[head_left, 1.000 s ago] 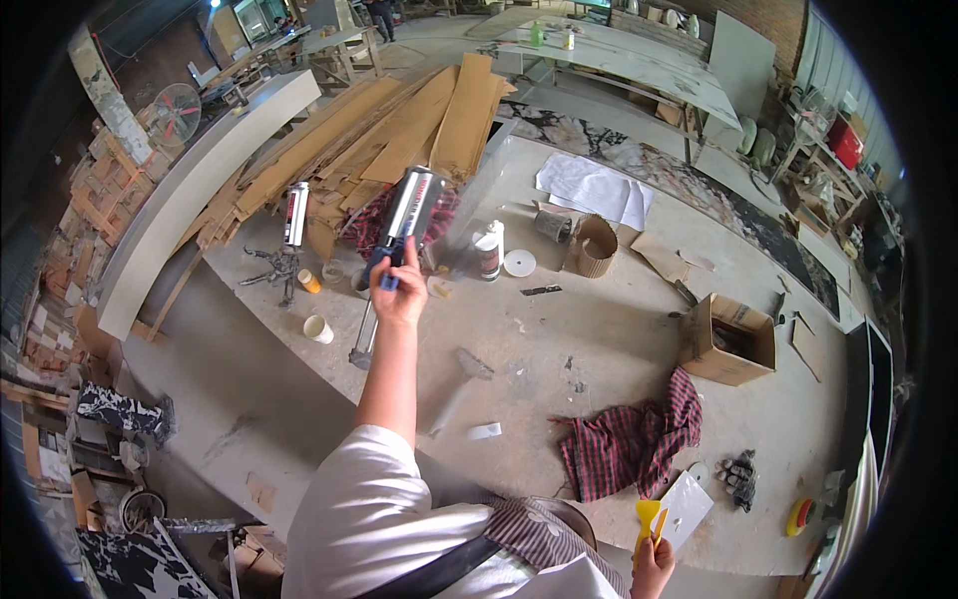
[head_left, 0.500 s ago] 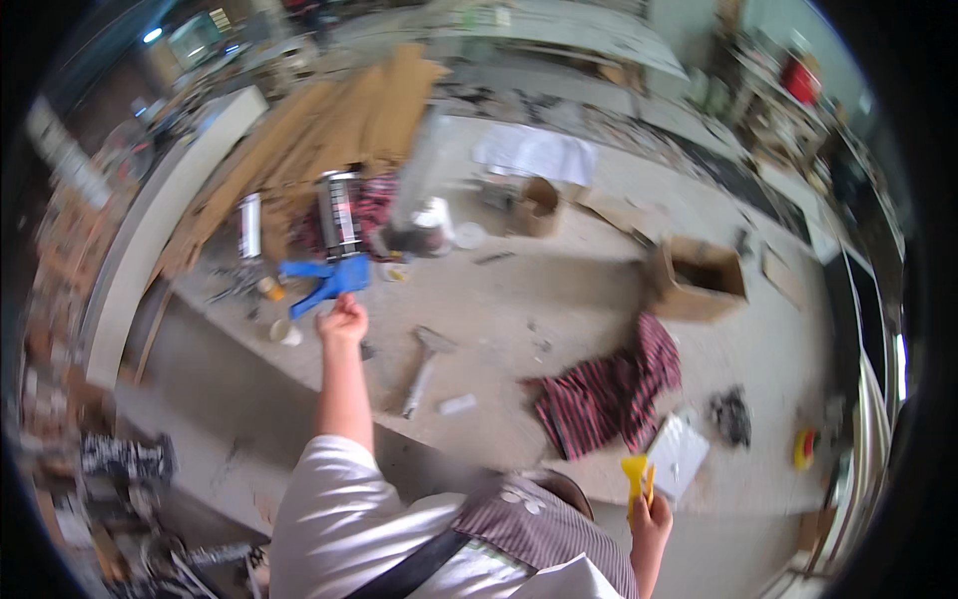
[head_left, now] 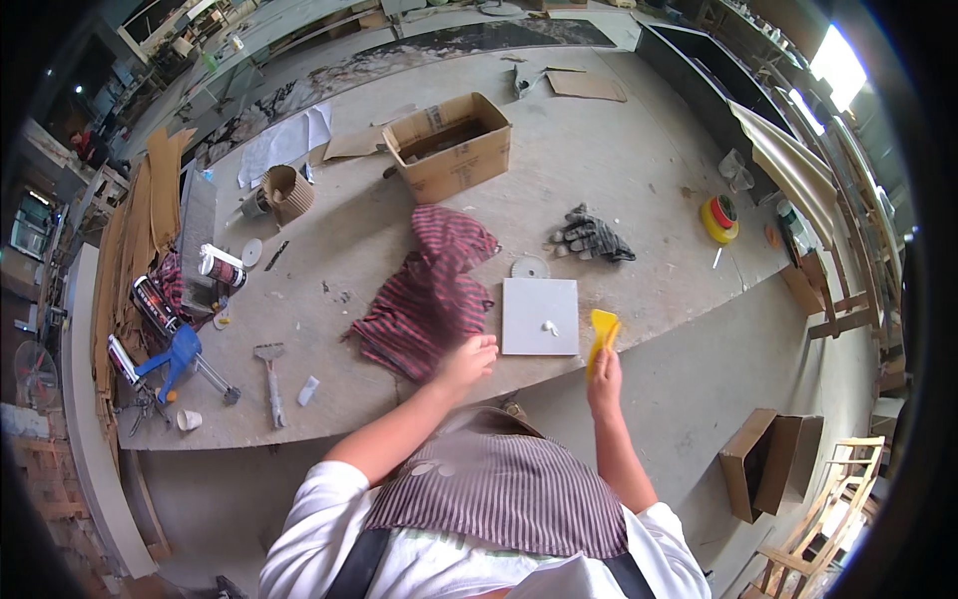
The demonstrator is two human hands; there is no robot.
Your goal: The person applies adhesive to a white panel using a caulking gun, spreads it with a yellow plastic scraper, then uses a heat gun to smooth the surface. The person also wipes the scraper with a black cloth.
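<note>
A yellow plastic scraper [head_left: 602, 329] is upright in my right hand [head_left: 605, 377], fingers wrapped round its handle at the table's near edge. Just left of that hand lies a white square tile [head_left: 540, 299] with a small blob of white paste [head_left: 550, 326] on it. My left hand [head_left: 469, 363] has its fingers curled closed, close to the tile's left side and over the lower end of a red-and-black striped cloth [head_left: 439, 280]. Whatever those fingers hold, if anything, is hidden. Behind the tile are a grey disc [head_left: 530, 267] and a dark work glove [head_left: 591, 238].
A cardboard box [head_left: 454, 150] stands behind the cloth. At left are a blue caulking gun [head_left: 182, 361], a sealant cartridge [head_left: 156, 304], a white bottle [head_left: 222, 266], a wide-bladed scraper [head_left: 272, 384] and a paper cup [head_left: 189, 420]. Tape rolls [head_left: 718, 220] sit at right.
My left hand has moved right, from the caulking gun's handle to beside the tile. The view has swung right. The yellow scraper is still in my right hand.
</note>
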